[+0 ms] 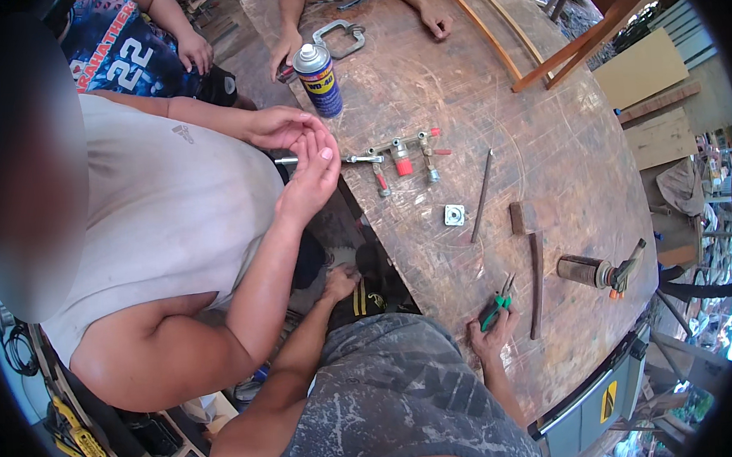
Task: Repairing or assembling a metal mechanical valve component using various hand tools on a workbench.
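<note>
Low on the right, my right hand [497, 332] is closed round the green handles of needle-nose pliers [497, 306], their jaws pointing away from me over the worn wooden table [452, 286]. Just right of them lies a hammer [537, 277] with a wooden handle. My left hand [341, 283] is down beside my leg, below the table's edge; its fingers are too unclear to read. Farther off lie a brass manifold with red-handled valves [402, 156], a small square metal plate [454, 215] and a thin metal rod [483, 193]. A ratchet wrench [364, 159] touches the manifold.
A co-worker at left holds both hands [308, 157] together near the ratchet. A spray can [317, 82], a clamp [341, 39] and other people's hands [436, 19] are at the far side. A torch canister [585, 271] lies at right, a wooden frame [588, 43] at far right.
</note>
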{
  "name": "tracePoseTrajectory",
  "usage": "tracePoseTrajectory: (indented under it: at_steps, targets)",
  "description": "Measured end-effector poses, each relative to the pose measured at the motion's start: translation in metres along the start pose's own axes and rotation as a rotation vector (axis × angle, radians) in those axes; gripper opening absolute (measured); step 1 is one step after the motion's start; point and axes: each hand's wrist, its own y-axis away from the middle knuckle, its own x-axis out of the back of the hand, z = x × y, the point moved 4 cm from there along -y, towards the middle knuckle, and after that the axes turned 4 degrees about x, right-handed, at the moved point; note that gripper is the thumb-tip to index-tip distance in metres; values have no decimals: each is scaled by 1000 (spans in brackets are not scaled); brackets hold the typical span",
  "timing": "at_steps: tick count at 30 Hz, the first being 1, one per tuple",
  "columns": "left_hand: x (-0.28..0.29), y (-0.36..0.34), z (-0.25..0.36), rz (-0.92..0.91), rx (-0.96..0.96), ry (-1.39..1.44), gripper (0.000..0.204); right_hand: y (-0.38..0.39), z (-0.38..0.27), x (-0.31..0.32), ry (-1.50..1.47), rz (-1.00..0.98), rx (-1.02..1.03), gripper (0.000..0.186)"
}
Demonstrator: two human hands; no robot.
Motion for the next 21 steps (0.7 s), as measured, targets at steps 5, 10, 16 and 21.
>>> tracePoseTrajectory:
  at_steps: [5,10,16,21]
  targets:
    - [-12,-4,-60,-20,65,-138,54,2,2,-1,0,7,-19,68]
    - [-23,-5,-103,-19,112,-233,57,4,7,-6,14,17,-11,64]
    - [-20,7,-93,17,104,-280,53,3,7,-4,18,26,45,65]
    - [-26,6,-90,-43,114,-247,53,-1,1,0,30,15,44,72]
